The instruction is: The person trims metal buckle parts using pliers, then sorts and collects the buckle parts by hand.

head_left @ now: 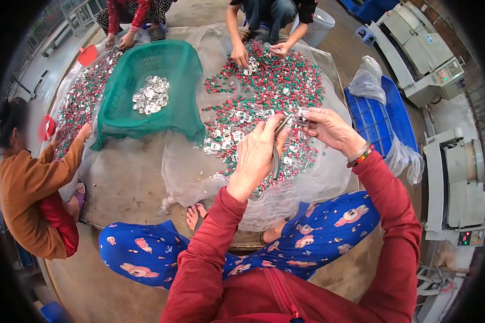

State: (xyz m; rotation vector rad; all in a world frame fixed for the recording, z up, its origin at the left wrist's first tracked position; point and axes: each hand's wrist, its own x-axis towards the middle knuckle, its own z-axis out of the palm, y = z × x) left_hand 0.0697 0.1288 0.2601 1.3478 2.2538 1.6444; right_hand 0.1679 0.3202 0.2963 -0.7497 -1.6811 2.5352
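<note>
My left hand (255, 156) is wrapped round a pair of pliers (276, 161) with dark handles, their tip pointing up toward my right hand. My right hand (331, 129) pinches a small silver metal buckle (303, 116) between thumb and fingers, close to the tip of the pliers. Whether the tip touches the buckle, I cannot tell. Beneath both hands spreads a pile of red, green and white pebble-like pieces (285, 81). Several more metal buckles (226, 141) lie among them, to the left of my left hand.
A green netted basket (110, 97) holds a heap of metal buckles (151, 95). Co-workers' hands (240, 55) work at the far side, and another person (35, 177) sits at left. Blue crates (369, 113) and grey machines (415, 46) stand at right.
</note>
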